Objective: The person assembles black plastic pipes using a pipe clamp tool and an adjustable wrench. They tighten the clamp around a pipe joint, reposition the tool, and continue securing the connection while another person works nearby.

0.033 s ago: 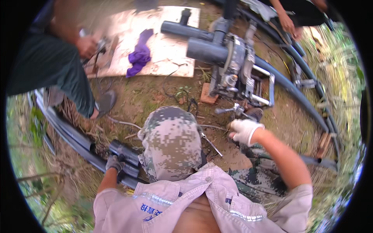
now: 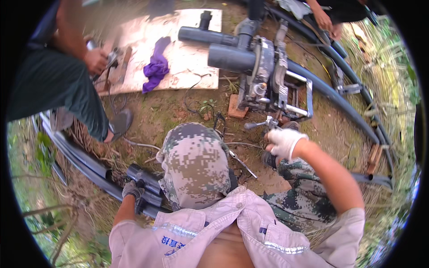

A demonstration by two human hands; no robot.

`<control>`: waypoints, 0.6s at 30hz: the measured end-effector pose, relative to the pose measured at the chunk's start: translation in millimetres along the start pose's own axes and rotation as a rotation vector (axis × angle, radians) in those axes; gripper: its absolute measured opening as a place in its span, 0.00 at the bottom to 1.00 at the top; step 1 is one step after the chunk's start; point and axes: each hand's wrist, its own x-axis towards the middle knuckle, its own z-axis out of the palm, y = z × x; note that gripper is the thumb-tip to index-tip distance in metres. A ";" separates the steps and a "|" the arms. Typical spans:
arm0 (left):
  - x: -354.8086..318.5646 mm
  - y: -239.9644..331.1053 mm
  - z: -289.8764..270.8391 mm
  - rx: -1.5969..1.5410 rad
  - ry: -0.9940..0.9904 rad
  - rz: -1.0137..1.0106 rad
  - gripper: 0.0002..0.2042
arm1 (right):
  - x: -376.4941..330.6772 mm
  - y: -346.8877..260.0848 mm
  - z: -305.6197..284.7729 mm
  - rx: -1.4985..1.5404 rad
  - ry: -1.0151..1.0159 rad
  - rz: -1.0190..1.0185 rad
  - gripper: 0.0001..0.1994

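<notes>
Illumination is bright daylight, apparently from above. The wooden board (image 2: pixel 196 56) reflects strongly and appears washed out in its pale areas. Narrow highlights run along the black curved pipe (image 2: pixel 330 94); the reflective strip (image 2: pixel 286 250) shines silver. The white-gloved right hand (image 2: pixel 286 142) registers as a pale area with softened detail. A smeared, hazy zone covers the upper left. The dry grass (image 2: pixel 393 102) at right is overbright and streaked. Fisheye distortion curves the periphery, which terminates in a black circular border.
</notes>
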 end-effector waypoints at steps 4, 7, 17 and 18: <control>-54.8 42.2 -128.5 0.201 0.176 0.176 0.30 | -43.6 29.9 -45.0 0.040 0.389 -0.035 0.21; -82.1 41.0 -185.0 0.478 0.444 0.320 0.28 | -59.9 19.9 -64.3 0.167 0.512 -0.142 0.22; -284.8 203.3 -385.6 0.387 1.467 1.180 0.28 | -91.4 9.7 -75.3 0.543 0.904 -0.373 0.28; -302.9 227.2 -395.8 0.412 1.508 1.268 0.28 | -94.0 19.8 -76.5 0.625 0.915 -0.392 0.31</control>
